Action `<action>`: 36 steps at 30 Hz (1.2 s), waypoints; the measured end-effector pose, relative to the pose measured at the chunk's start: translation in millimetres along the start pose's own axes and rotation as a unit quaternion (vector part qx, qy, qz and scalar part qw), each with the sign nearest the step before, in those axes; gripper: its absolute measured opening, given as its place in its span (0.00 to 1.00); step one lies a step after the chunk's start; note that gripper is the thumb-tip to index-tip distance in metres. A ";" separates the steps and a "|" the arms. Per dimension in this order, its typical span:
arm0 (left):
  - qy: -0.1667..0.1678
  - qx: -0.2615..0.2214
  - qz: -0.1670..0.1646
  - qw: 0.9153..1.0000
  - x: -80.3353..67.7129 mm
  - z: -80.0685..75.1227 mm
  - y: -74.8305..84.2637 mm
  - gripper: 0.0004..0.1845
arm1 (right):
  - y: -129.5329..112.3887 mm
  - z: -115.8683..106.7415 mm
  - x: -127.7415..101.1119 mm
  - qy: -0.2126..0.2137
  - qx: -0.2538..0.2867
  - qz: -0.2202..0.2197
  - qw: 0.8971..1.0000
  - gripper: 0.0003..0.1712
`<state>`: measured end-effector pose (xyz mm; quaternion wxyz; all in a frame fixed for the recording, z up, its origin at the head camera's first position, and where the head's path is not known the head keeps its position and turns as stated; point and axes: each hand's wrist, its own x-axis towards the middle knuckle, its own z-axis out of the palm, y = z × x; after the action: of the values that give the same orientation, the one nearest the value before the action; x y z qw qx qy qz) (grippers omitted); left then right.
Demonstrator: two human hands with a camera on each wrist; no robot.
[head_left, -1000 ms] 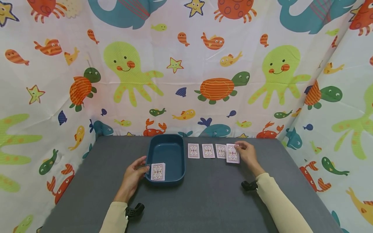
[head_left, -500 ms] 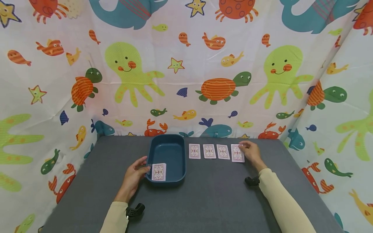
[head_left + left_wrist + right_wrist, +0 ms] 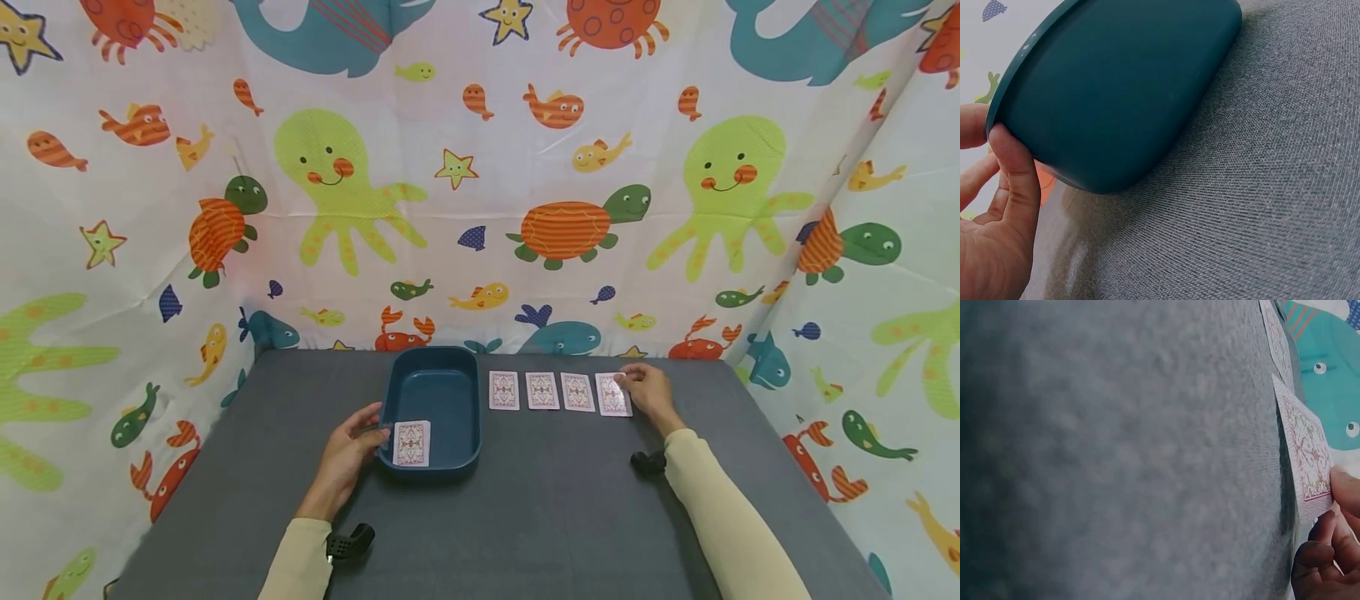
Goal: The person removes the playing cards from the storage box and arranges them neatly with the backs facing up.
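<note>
Right hand (image 3: 647,393) pinches the far right corner of the end card (image 3: 612,394), last of four in a row near the table's (image 3: 525,517) back edge; its near edge looks lifted in the wrist view. Left hand (image 3: 347,454) grips the blue tray (image 3: 431,400) at its near left rim, one card (image 3: 412,443) inside. You're handling thin, light, slick, bendy stock, I'd say: take it by an edge or corner, don't squeeze.

Left hand (image 3: 347,457) curls its thumb and fingers loosely; right hand (image 3: 649,393) pinches, both arms extended.
</note>
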<state>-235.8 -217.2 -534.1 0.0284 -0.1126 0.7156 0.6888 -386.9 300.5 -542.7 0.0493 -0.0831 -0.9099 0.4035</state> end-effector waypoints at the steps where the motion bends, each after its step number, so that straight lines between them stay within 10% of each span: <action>1: -0.001 0.000 0.000 1.000 0.0 0.2 0.1 0.30 | -0.3 -0.1 0.7 0.000 -0.001 0.001 1.000 0.18; 36: 0.003 0.002 0.012 1.000 0.7 -1.1 -0.3 0.29 | -1.3 -8.1 2.4 -0.012 -0.009 0.032 0.999 0.25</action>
<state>-236.3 -218.4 -534.5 0.0180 -0.1063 0.7186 0.6870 -388.1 306.0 -536.2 0.0245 -0.1081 -0.9109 0.3975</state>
